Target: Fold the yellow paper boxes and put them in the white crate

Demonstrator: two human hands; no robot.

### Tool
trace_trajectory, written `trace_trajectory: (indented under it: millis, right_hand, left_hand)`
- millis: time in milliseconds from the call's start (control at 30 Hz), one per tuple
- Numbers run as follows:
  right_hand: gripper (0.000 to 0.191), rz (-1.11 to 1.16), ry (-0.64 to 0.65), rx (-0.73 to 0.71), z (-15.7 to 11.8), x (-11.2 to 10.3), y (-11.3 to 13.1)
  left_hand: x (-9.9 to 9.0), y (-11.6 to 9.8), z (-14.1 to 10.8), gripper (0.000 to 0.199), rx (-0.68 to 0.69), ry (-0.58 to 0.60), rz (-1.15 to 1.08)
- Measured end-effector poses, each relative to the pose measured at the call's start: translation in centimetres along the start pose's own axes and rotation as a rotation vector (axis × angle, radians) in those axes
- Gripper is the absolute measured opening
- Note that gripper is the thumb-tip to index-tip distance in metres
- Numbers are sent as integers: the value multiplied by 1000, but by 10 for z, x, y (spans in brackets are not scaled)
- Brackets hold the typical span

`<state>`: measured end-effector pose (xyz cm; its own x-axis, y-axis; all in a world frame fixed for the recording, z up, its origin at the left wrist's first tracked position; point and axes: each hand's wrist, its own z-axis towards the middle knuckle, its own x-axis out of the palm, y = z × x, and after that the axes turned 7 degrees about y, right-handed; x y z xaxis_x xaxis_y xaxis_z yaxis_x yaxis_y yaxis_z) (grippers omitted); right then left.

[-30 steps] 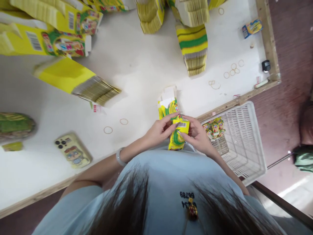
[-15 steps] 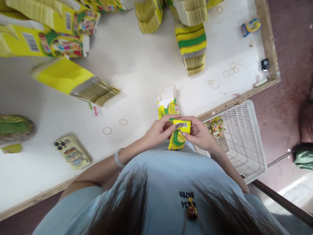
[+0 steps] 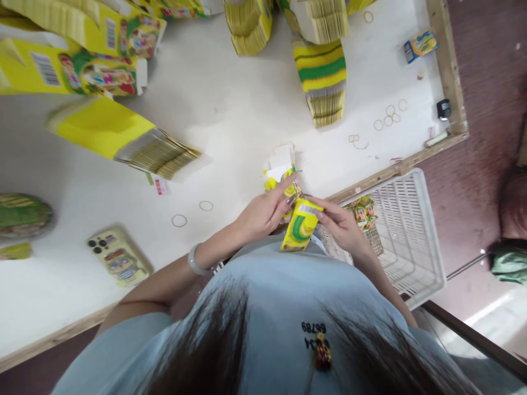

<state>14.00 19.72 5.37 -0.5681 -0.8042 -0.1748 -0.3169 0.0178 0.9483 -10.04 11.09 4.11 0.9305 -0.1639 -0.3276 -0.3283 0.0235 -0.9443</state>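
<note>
My right hand (image 3: 342,226) pinches the upper right corner of a small yellow carton (image 3: 300,227) with a green and yellow print and a barcode panel. The carton hangs tilted in front of my blue shirt. Left of it is my left hand (image 3: 261,211), index finger stretched out and thumb apart, close to the carton's upper edge. Its fingertips lie over a flat stack of printed cartons (image 3: 282,167) with white flaps, at the table's near edge. Whether the left fingers touch that stack or the held carton I cannot tell.
Bundles of flattened yellow cartons (image 3: 107,129) lie on the white table, with another bundle (image 3: 323,82) further right. A phone (image 3: 119,255) and rubber bands (image 3: 179,220) are at left. Beside the wooden rim (image 3: 395,170), a white plastic basket (image 3: 428,236) holds several filled cartons (image 3: 364,211).
My left hand has let go of the yellow carton and moved away from it, its index finger now stretched toward the stack. My right hand keeps hold of the carton.
</note>
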Motion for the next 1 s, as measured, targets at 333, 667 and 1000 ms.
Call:
trace_trajectory:
  millis: [333, 667, 1000]
  right_hand:
    - [61, -1020, -609, 549, -51, -91, -10]
    - [56, -748, -522, -335, 62, 18, -11]
    - [42, -535, -503, -395, 54, 50, -22]
  left_hand:
    - [-34, 100, 99, 35, -160, -286, 321]
    - [-34, 27, 67, 52, 186, -366, 335]
    - [-1, 6, 30, 73, 311, -263, 28]
